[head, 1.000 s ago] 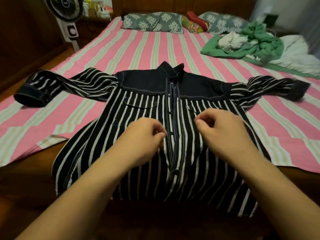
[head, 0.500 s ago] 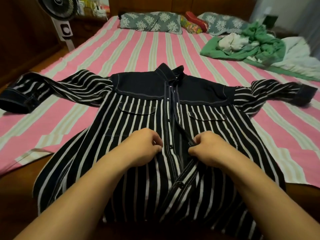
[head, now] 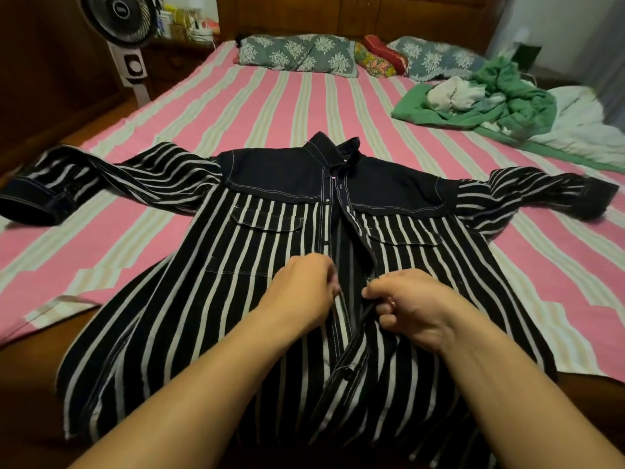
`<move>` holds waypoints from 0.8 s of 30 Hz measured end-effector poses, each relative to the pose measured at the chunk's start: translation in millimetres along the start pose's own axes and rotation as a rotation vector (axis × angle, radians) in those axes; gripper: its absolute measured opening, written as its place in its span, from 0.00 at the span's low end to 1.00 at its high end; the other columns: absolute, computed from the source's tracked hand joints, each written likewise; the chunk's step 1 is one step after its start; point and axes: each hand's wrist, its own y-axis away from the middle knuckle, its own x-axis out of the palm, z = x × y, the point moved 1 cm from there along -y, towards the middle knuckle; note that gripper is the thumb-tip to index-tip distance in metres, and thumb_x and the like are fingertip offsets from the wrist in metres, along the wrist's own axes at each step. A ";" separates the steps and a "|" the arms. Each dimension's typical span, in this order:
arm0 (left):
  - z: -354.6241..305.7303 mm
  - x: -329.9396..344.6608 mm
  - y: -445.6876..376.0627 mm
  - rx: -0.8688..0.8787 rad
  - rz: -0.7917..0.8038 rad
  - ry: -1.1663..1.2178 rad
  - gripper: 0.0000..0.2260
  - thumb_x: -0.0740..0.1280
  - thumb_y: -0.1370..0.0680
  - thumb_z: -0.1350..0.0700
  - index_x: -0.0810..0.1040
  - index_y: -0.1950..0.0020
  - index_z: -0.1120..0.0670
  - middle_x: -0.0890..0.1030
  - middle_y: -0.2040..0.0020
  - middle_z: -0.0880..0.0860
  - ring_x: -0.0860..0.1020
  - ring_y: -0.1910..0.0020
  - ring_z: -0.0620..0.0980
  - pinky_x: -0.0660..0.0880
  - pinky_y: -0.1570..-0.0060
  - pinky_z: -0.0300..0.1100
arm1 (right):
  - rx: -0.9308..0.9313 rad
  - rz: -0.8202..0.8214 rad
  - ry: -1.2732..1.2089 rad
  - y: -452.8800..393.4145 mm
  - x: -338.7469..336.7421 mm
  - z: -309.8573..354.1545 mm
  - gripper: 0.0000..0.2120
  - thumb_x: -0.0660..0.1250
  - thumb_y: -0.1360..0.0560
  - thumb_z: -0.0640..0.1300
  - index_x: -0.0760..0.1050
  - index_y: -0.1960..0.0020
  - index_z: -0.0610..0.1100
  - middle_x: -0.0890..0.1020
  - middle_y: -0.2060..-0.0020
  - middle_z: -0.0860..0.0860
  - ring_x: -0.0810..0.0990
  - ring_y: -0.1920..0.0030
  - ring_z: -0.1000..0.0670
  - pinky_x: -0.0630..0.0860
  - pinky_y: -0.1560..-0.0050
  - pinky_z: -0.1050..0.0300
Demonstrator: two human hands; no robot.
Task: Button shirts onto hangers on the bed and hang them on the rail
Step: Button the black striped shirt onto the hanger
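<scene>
A black shirt (head: 257,265) with white stripes and a plain dark yoke lies face up on the bed, sleeves spread to both sides, hem hanging over the near edge. Its front is parted along the middle, and a button (head: 347,377) shows lower down the placket. My left hand (head: 301,292) pinches the left edge of the placket at mid chest. My right hand (head: 409,306) grips the right placket edge just beside it. No hanger or rail is visible; any hanger inside the shirt is hidden by the cloth.
The bed carries a pink and cream striped sheet (head: 270,106). Grey patterned pillows (head: 297,55) lie at the head. A heap of green and white clothes (head: 490,96) sits at the far right. A standing fan (head: 125,32) is beside the bed at the left.
Both hands have kept hold of the placket edges at mid chest, and the shirt front has opened wider above them. The view has shifted slightly.
</scene>
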 end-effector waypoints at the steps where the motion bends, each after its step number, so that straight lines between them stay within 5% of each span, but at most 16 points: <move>1: -2.6 -2.4 0.6 -0.006 -0.049 0.150 0.06 0.69 0.19 0.55 0.79 0.56 0.48 0.82 0.58 0.47 0.81 0.57 0.45 0.79 0.56 0.44 | 0.005 -0.018 -0.032 -0.4 0.6 -0.6 0.07 0.64 0.24 0.28 0.76 0.58 0.38 0.75 0.72 0.49 0.68 0.74 0.56 0.66 0.78 0.65; 4: -8.7 -5.6 4.6 -0.131 -0.020 0.679 0.05 0.68 0.19 0.62 0.81 0.55 0.57 0.83 0.63 0.54 0.83 0.66 0.50 0.84 0.57 0.50 | 0.008 -0.038 -0.109 0.4 2.6 -1.7 0.05 0.65 0.24 0.28 0.78 0.54 0.35 0.77 0.71 0.48 0.70 0.74 0.56 0.70 0.78 0.65; 8: -0.8 6.2 5.8 -0.222 0.018 0.674 0.05 0.68 0.20 0.65 0.81 0.55 0.59 0.83 0.64 0.55 0.82 0.70 0.48 0.83 0.63 0.41 | 0.033 -0.027 -0.126 2.6 2.6 -2.8 0.06 0.69 0.22 0.35 0.81 0.47 0.35 0.80 0.64 0.46 0.74 0.70 0.55 0.77 0.72 0.61; 12: 4.8 -1.3 6.4 -0.309 0.089 0.975 0.03 0.68 0.20 0.68 0.81 0.52 0.63 0.82 0.63 0.56 0.82 0.66 0.49 0.84 0.58 0.43 | 0.063 -0.043 -0.284 4.4 0.3 -0.8 0.03 0.71 0.25 0.35 0.81 0.51 0.39 0.81 0.66 0.46 0.77 0.67 0.53 0.80 0.69 0.59; 15: 8.7 -1.1 6.2 -0.281 0.102 0.945 0.05 0.67 0.20 0.68 0.82 0.53 0.62 0.84 0.64 0.55 0.82 0.65 0.48 0.84 0.57 0.43 | 0.065 -0.033 -0.414 5.7 -1.3 0.0 0.07 0.71 0.26 0.33 0.81 0.48 0.37 0.85 0.56 0.42 0.85 0.57 0.48 0.84 0.62 0.53; 18: 9.2 1.5 5.6 -0.258 0.086 0.914 0.06 0.67 0.19 0.67 0.82 0.52 0.61 0.83 0.64 0.55 0.81 0.66 0.46 0.83 0.56 0.42 | -0.031 -0.013 -0.264 5.8 4.6 -3.1 0.08 0.70 0.23 0.34 0.81 0.45 0.37 0.87 0.50 0.42 0.86 0.49 0.46 0.84 0.54 0.54; 24: 8.6 2.1 4.7 -0.240 0.098 0.967 0.07 0.66 0.19 0.69 0.83 0.53 0.62 0.82 0.65 0.55 0.79 0.68 0.47 0.81 0.61 0.38 | -0.068 -0.053 -0.118 0.5 12.1 -7.0 0.04 0.68 0.21 0.35 0.81 0.48 0.37 0.87 0.59 0.44 0.87 0.59 0.50 0.84 0.54 0.56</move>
